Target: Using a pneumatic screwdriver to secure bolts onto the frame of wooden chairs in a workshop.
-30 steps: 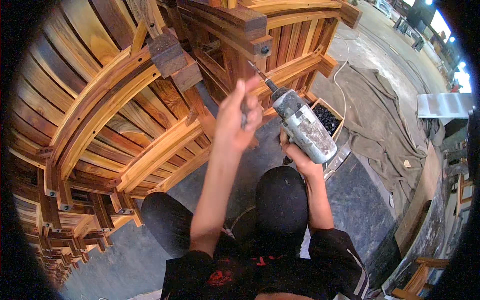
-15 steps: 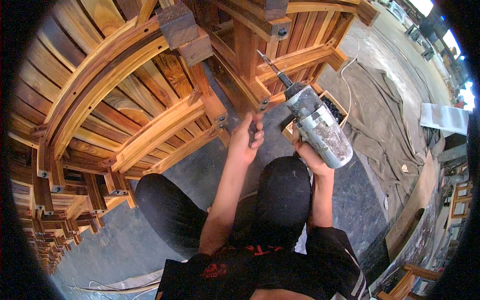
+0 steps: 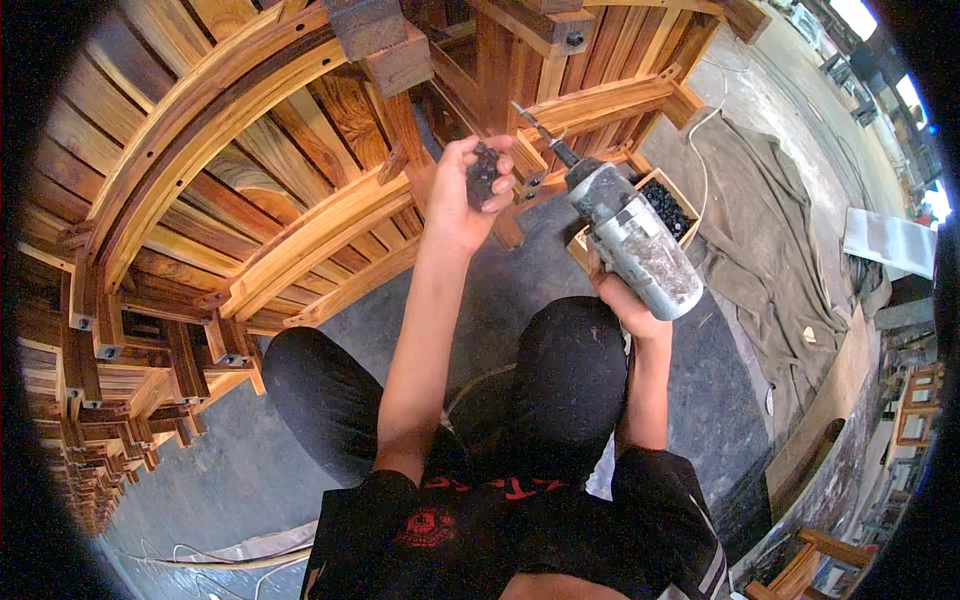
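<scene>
My left hand [image 3: 462,198] is raised toward the wooden frames, its fingers curled around a clump of small dark pieces [image 3: 483,178] in the palm. They look like the black bits in the box, but I cannot make out their exact kind. In my right hand [image 3: 632,303] is a worn, grey-and-black power driver [image 3: 640,245], gripped by its handle, with a long thin bit [image 3: 533,120] pointing up and left. Behind the driver, partly hidden, stands a small wooden box [image 3: 578,246] of small black pieces [image 3: 664,203].
Slatted wooden furniture with curved rails [image 3: 310,262] fills the left, and another slatted piece [image 3: 600,105] stands ahead. Dark bolt heads show in the leg ends. To the right lie a crumpled brown cloth [image 3: 770,220], a pale cable [image 3: 697,175] and a wooden board [image 3: 815,450].
My left hand has moved up and slightly left, turning so that the dark pieces in its palm show. The driver in my right hand has risen slightly.
</scene>
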`<state>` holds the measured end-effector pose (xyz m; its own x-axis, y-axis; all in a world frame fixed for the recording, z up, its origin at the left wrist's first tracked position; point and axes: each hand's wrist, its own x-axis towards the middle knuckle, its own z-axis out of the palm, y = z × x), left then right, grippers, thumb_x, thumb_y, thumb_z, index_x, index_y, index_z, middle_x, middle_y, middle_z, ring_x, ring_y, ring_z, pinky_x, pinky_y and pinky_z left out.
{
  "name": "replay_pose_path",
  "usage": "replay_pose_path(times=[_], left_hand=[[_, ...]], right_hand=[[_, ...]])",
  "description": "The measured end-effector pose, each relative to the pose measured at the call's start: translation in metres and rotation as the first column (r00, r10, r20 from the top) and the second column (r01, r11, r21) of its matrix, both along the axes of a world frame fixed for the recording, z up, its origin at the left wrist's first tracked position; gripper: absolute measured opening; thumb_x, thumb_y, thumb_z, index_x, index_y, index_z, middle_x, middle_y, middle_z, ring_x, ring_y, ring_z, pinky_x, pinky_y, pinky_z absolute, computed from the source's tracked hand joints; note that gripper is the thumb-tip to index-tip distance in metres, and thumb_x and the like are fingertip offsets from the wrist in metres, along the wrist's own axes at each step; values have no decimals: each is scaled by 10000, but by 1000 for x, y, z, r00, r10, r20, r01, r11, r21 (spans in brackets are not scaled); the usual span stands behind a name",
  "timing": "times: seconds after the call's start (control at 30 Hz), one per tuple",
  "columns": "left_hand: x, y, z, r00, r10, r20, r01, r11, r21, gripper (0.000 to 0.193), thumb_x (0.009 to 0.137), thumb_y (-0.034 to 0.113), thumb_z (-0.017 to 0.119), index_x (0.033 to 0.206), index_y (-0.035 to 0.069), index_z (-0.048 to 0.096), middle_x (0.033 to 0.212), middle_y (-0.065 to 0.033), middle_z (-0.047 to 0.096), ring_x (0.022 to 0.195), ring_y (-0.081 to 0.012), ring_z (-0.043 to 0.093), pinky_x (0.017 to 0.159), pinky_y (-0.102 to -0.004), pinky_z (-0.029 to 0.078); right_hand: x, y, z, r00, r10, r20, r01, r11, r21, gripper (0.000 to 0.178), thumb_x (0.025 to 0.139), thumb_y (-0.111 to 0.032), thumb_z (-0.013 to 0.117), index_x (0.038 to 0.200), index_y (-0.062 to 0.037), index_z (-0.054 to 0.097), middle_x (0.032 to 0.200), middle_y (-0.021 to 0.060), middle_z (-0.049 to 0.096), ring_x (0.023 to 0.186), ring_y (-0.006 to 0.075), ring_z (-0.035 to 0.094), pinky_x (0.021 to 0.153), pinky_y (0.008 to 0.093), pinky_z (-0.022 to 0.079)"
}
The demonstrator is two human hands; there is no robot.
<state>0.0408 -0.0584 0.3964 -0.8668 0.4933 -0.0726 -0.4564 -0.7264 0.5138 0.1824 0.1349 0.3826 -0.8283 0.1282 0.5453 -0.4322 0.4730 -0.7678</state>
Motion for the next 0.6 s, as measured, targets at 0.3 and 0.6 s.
replay_pose_path(times=[0.3,0.6], left_hand=[[7,-10,27,999,6,-37,-7,999,-42,366,967,341,422,987,-8,529,700,-51,478,545,-139,448,355,-215,313],[14,-16,53,993,-51,-104,42,995,-89,373,926,379,549,960,8,525,622,-9,444,469,-85,407,338,-196,245]], right_hand=[[-1,-8,9,992,61,-115,-25,955,295,249,600,-50,678,845,-86,655,805,68,653,751,298,610,695,396,455],[-5,-3,6,984,122,-127,-95,975,199,251,587,-58,680,834,-66,641,768,86,635,680,309,591,633,391,458]])
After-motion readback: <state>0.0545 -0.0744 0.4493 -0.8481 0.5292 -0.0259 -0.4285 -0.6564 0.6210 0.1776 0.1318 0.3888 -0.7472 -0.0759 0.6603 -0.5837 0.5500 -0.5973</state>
